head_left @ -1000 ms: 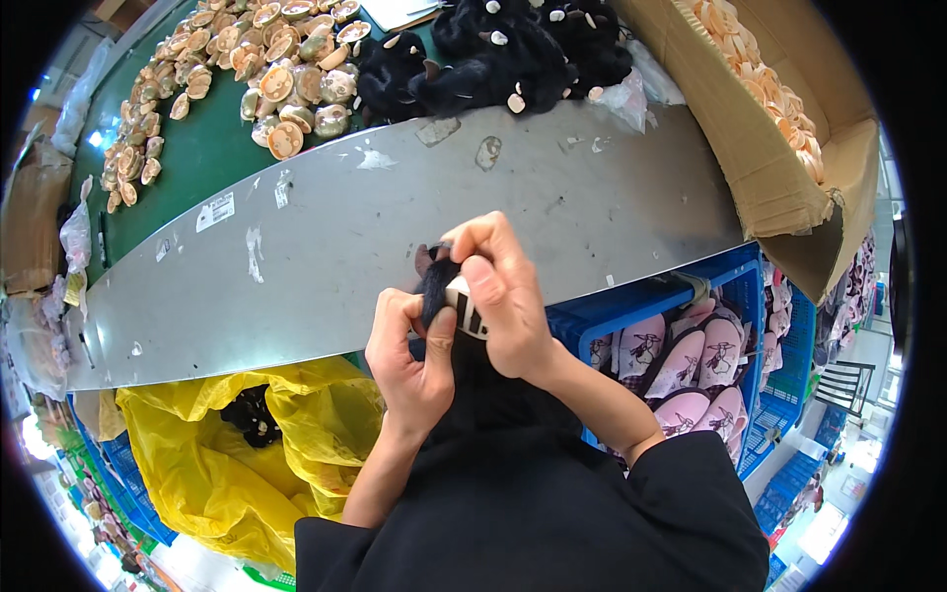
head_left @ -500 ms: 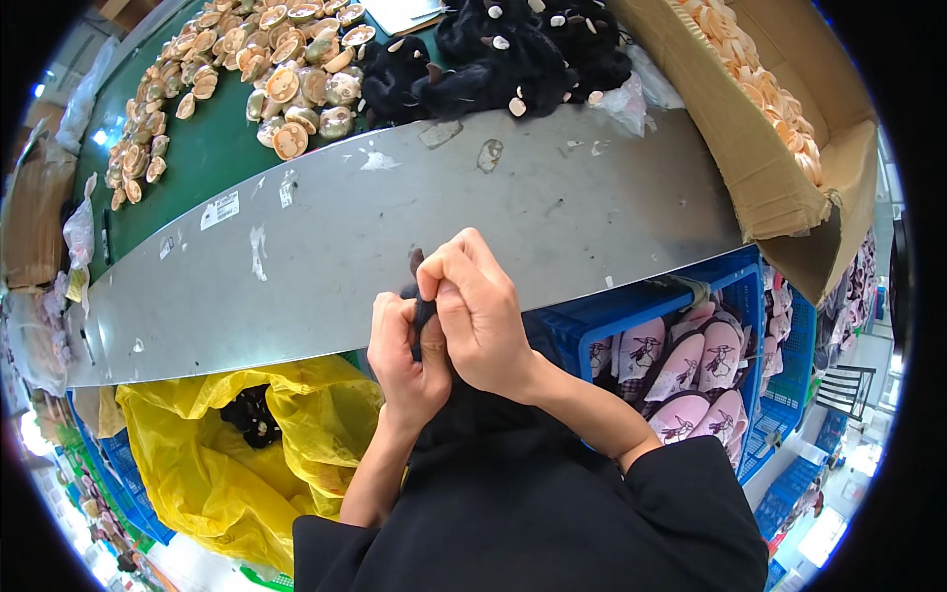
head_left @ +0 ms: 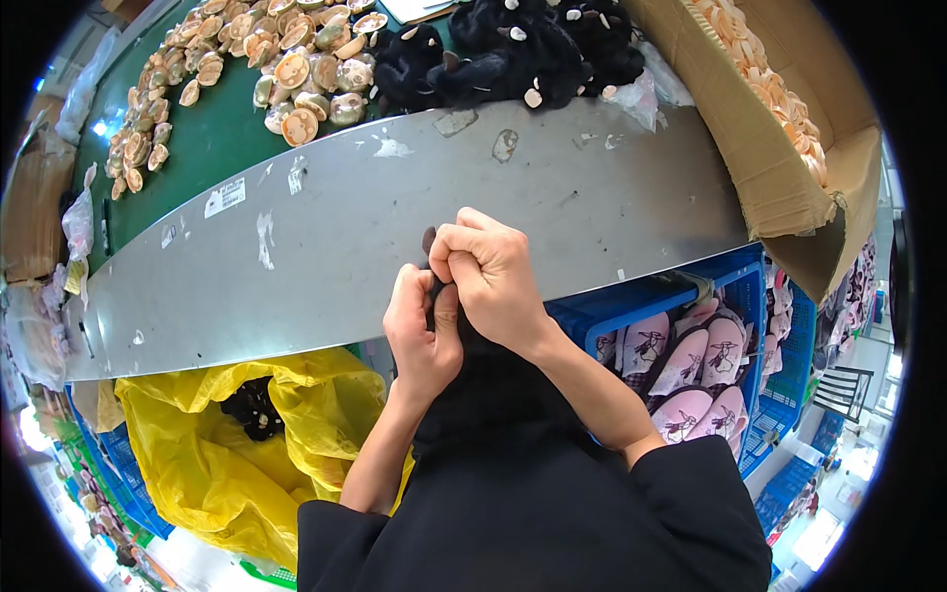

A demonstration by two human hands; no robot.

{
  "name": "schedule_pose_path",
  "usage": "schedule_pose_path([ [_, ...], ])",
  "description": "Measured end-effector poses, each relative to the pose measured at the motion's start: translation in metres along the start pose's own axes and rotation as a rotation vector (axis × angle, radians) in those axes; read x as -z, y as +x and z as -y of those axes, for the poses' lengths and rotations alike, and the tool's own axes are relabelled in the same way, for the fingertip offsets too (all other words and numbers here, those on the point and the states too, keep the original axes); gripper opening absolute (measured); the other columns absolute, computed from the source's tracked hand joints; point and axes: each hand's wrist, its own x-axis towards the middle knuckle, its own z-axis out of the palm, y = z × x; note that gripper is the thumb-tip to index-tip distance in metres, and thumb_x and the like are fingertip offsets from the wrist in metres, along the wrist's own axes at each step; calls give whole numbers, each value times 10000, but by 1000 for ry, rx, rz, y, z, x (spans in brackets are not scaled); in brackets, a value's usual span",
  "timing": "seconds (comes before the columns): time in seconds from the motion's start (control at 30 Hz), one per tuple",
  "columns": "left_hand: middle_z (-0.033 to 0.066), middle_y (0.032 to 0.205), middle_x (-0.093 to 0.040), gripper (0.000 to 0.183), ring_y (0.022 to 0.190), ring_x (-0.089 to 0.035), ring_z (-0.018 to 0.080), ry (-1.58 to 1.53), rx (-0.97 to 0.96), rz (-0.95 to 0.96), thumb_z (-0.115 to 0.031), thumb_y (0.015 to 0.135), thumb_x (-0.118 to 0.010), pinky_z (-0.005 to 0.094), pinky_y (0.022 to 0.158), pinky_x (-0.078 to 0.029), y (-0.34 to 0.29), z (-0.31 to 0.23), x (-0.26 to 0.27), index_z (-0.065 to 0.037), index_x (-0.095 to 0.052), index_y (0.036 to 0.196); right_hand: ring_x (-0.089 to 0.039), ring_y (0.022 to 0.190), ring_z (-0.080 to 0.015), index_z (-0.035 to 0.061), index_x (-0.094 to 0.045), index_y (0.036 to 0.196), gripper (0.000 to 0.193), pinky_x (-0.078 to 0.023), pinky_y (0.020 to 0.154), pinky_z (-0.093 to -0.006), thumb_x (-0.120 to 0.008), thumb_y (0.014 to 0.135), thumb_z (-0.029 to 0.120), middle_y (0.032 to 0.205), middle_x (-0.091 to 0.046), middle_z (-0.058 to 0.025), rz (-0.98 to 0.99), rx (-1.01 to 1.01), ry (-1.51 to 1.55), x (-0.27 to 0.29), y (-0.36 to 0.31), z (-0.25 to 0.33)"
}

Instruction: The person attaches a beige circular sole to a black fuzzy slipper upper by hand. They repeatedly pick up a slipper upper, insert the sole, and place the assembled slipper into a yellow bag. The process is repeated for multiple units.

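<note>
My left hand (head_left: 422,333) and my right hand (head_left: 493,284) are close together over the near edge of the grey metal table. Both are closed, fingers curled, around a small black fabric piece (head_left: 430,242) with a dark brown rounded tip poking out above the fingers. Most of that piece is hidden by my hands. Beyond them, at the table's far side, lies a heap of black furry pieces (head_left: 523,59) with small pale bits on them.
Many round tan-faced pieces (head_left: 293,71) lie on the green surface at far left. A cardboard box (head_left: 789,187) of peach-coloured pieces stands at far right. Below the table are a yellow bag (head_left: 197,464) holding a black item and a blue crate (head_left: 602,314) of pink slippers.
Both hands sit slightly higher and further right in the picture, still closed on the black piece. The whole view has shifted a little too.
</note>
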Motion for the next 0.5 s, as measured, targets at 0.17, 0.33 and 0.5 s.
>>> schedule_pose_path([
  [0.17, 101, 809, -454, 100, 670, -432, 217, 7, 34, -17, 18, 948, -599, 331, 588, -380, 6, -1, -7, 5, -513, 899, -504, 569, -204, 10, -613, 747, 167, -381, 532, -333, -500, 854, -50, 713, -552, -75, -19, 27, -118, -1, 4, -5],
  [0.33, 142, 826, -484, 86, 737, -478, 312, 84, -6, 22, 44, 907, -599, 393, 658, -409, 8, -1, -7, 7, -524, 925, -589, 674, -251, 16, -637, 895, 194, -470, 630, -339, -472, 845, -73, 807, -616, -114, -135, 28, -175, -3, 5, 6],
  [0.5, 145, 823, -506, 117, 768, -501, 338, 239, -223, 111, 9, 854, -635, 410, 737, -369, 17, -2, -12, -8, -537, 917, -619, 813, -322, 41, -620, 938, 199, -496, 696, -432, -497, 818, -59, 852, -617, -140, 58, -4, -162, 21, 11, 10],
])
